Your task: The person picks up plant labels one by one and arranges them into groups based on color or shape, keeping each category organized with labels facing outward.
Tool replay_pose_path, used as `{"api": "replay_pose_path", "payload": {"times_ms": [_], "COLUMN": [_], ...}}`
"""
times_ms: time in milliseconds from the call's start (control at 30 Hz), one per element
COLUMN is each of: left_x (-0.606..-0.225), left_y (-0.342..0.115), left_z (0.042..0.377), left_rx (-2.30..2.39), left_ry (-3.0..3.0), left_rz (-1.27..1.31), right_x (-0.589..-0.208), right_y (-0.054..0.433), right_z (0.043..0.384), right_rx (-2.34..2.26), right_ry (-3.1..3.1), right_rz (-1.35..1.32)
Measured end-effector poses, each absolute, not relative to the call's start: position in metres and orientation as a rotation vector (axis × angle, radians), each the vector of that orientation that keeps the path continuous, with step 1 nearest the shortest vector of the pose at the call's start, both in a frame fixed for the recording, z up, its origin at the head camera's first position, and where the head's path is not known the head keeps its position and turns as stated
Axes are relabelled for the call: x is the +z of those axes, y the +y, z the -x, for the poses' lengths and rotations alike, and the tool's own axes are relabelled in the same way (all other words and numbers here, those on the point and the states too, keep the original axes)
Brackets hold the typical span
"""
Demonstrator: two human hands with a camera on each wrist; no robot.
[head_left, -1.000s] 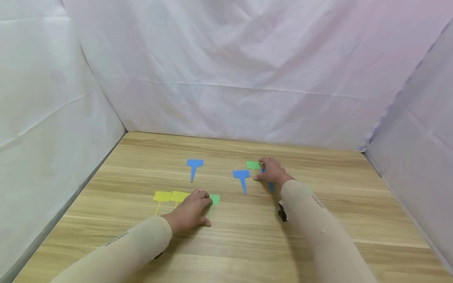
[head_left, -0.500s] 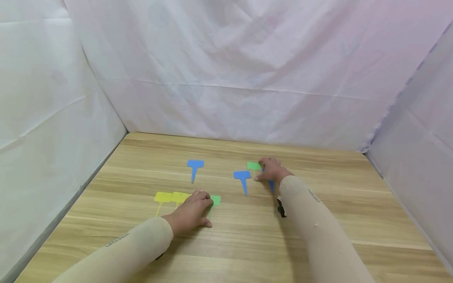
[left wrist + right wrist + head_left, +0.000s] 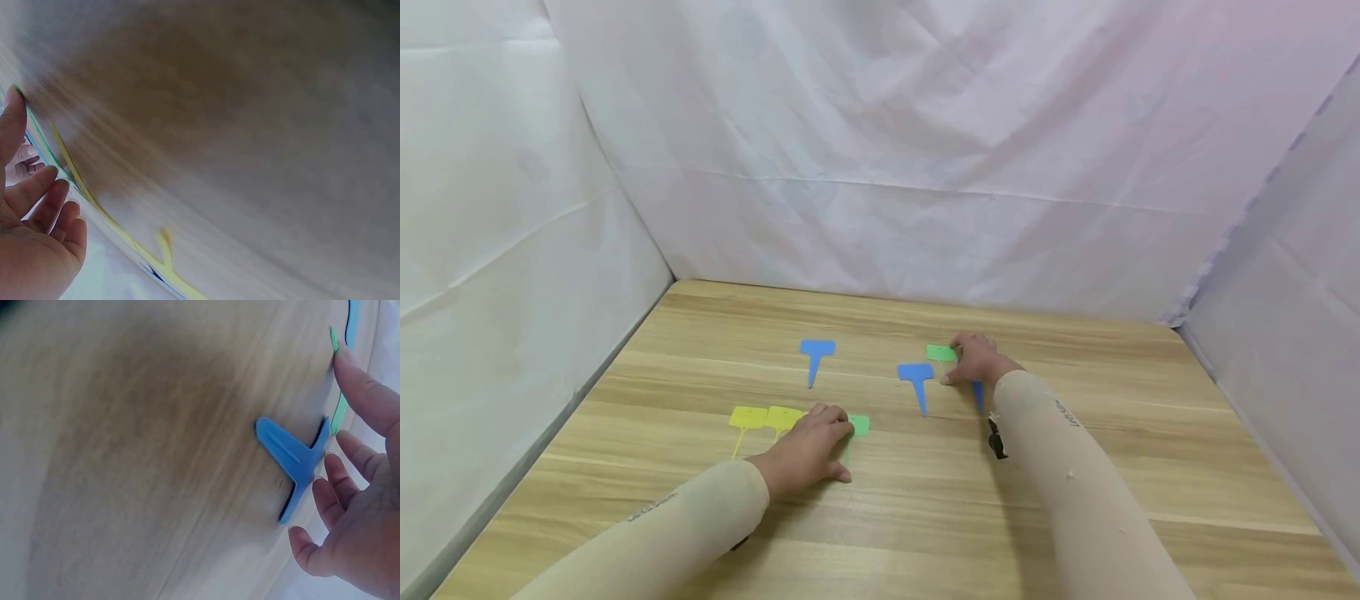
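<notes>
In the head view my left hand [image 3: 808, 447] rests over the row of plant labels, fingers spread. Its fingertips touch the head of a green plant label [image 3: 860, 426], and the thumb lies by its stem tip. Two yellow plant labels [image 3: 748, 417] show left of that hand, one partly covered by it. Farther back, my right hand [image 3: 979, 360] spans another green plant label [image 3: 940, 353], forefinger at the head and thumb near the stem's end. Beneath that hand, a blue plant label [image 3: 294, 456] lies flat on the table, partly hidden in the head view.
Two more blue plant labels lie on the wood-grain table [image 3: 1075, 508]: one blue label [image 3: 915, 372] left of the right hand, another blue label [image 3: 817, 349] farther left. White cloth walls [image 3: 880, 225] enclose the back and both sides.
Both hands stay in place at the green labels. The right forearm has shifted slightly left, and its sleeve now covers a bit of green that showed beside it.
</notes>
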State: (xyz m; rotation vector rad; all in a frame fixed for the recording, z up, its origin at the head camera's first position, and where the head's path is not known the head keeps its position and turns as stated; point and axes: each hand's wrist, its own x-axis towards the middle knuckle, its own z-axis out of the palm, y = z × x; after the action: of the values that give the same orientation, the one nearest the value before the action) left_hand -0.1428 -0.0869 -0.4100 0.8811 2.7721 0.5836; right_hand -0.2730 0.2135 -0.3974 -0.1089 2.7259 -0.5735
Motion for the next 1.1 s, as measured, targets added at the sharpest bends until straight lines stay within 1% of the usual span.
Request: {"api": "replay_pose_path", "payload": {"times_ms": [767, 1100], "left_x": [-0.4116, -0.4118], "left_y": [-0.0869, -0.0864], "left_z": [0.1443, 0.1451], "left_rx": [0.567, 0.565], "left_ry": [2.768, 2.771], "left_rz": [-0.902, -0.900], "right_x": [-0.3963, -0.3989], "right_y": [0.2134, 0.2118], "right_z": [0.2714, 0.2698], "right_rx": [-0.621, -0.849], "right_ry": [2.757, 2.754], "right_rz": [0.082, 0.017]}}
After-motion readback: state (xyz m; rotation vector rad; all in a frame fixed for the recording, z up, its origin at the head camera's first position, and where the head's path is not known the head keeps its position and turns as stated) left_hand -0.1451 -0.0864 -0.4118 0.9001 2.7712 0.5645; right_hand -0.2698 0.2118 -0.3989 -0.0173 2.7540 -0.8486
